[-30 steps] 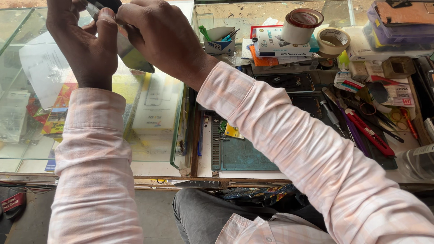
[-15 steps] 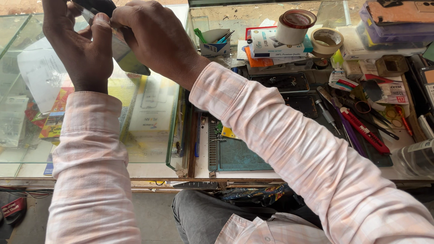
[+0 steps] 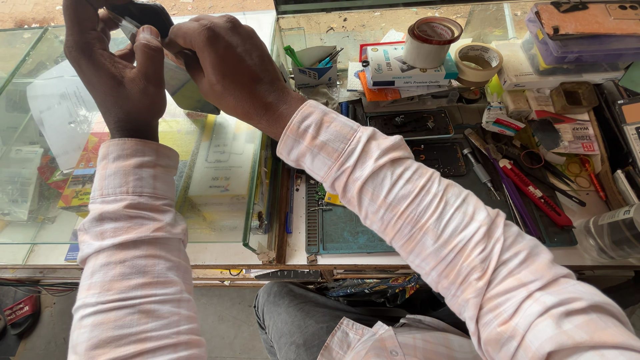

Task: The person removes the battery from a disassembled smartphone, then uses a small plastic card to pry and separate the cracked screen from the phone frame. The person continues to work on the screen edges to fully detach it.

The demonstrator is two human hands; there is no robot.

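My left hand (image 3: 117,73) and my right hand (image 3: 230,67) are raised together over the glass counter (image 3: 220,173) at the upper left. Both grip a flat phone-like slab (image 3: 183,90) with a dark top end and a pale greenish face. The left thumb presses on its upper part, and the right hand's fingers wrap over it from the right. Most of the slab is hidden behind my fingers. Both arms wear pale pink checked sleeves.
A green cutting mat (image 3: 353,230) lies near the front edge. Right of it are screwdrivers, a red utility knife (image 3: 537,200), dark phone parts (image 3: 413,123), tape rolls (image 3: 433,37), small boxes and a clear bottle (image 3: 610,233). Boxes show under the glass counter.
Both hands with the slab have shifted slightly up and left in view. The grip looks the same.
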